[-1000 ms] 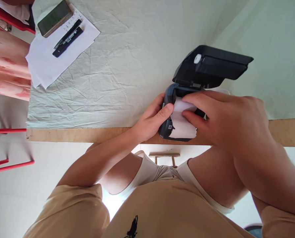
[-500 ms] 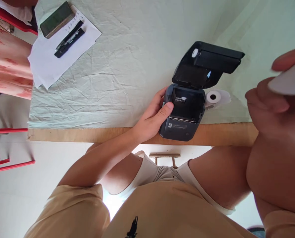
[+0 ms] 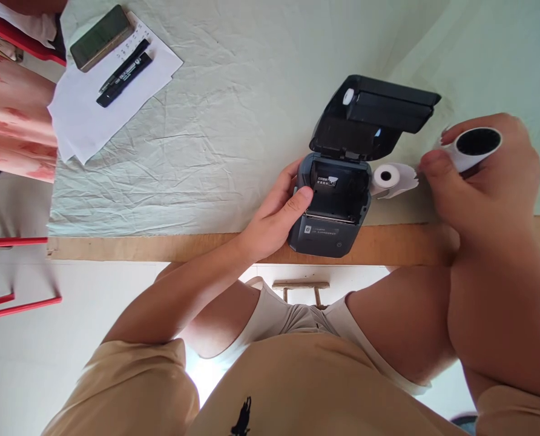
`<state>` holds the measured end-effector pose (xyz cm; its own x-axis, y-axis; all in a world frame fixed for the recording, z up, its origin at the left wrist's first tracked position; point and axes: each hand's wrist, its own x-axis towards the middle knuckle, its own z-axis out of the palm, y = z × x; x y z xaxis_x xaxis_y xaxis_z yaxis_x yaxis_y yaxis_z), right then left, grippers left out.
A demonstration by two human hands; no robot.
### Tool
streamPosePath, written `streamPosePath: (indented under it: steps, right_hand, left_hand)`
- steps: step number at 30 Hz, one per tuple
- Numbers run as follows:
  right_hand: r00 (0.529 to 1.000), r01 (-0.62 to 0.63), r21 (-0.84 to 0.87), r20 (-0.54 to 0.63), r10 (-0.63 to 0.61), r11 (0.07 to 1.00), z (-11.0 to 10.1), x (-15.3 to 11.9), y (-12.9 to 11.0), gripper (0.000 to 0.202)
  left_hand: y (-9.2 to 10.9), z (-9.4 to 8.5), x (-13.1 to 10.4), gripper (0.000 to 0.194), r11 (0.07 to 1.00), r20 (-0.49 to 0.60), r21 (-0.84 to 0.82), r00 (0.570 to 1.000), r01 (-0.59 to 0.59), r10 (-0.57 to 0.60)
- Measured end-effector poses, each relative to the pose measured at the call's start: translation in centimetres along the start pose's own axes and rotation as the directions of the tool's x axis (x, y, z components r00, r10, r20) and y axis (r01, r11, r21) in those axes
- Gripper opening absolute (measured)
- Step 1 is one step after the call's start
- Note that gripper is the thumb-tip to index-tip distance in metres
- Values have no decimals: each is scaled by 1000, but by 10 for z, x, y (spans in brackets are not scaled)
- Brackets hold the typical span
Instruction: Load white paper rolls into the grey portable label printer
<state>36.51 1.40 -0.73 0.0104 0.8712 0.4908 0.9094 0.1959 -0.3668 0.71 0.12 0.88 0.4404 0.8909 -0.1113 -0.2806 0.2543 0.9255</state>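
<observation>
My left hand (image 3: 281, 212) grips the left side of a dark portable label printer (image 3: 331, 233), thumb over its inner edge. The printer's lid (image 3: 374, 115) is swung up, and its paper bay shows no roll inside. Just right of the printer a small white paper roll (image 3: 385, 175) stands on the cloth, a loose torn end trailing to the right. My right hand (image 3: 483, 175) is closed around a white roll with a wide dark core (image 3: 460, 148), held to the right of the small roll.
A pale green cloth (image 3: 197, 139) covers the table, with a bare wooden front edge (image 3: 161, 247). At the upper left, white paper sheets (image 3: 83, 127) bear a phone (image 3: 102, 37) and black pens (image 3: 123, 79). Red chair legs (image 3: 20, 307) stand at the left.
My right hand has come in from the far right, bringing the white wide-core roll down near the small roll. My left hand keeps its grip on the printer.
</observation>
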Motion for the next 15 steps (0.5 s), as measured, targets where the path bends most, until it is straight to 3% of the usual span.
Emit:
streamPosePath:
  steps: [5,11,13,15]
  right_hand:
    - [988,-157,27,-4,157,987,-4,6,-5,53]
    - [918,-296,-104,243,313,950,-27,7,-22,76]
    - [934,-266,-105,217,283,958,-37,0,-25,79]
    - [975,-190,-81,104,198,978,-47,-8,-26,81]
  left_hand:
    - [-3,0,1,83,1000,16,-14,1000,-25,26]
    - [-1,0,-1,76,1000,36,-7,999,-27,27]
    - [1,1,-1,77,1000,40,-4,999,-24,24]
    - [1,2,-1,80,1000,41,-3,999,-26,26]
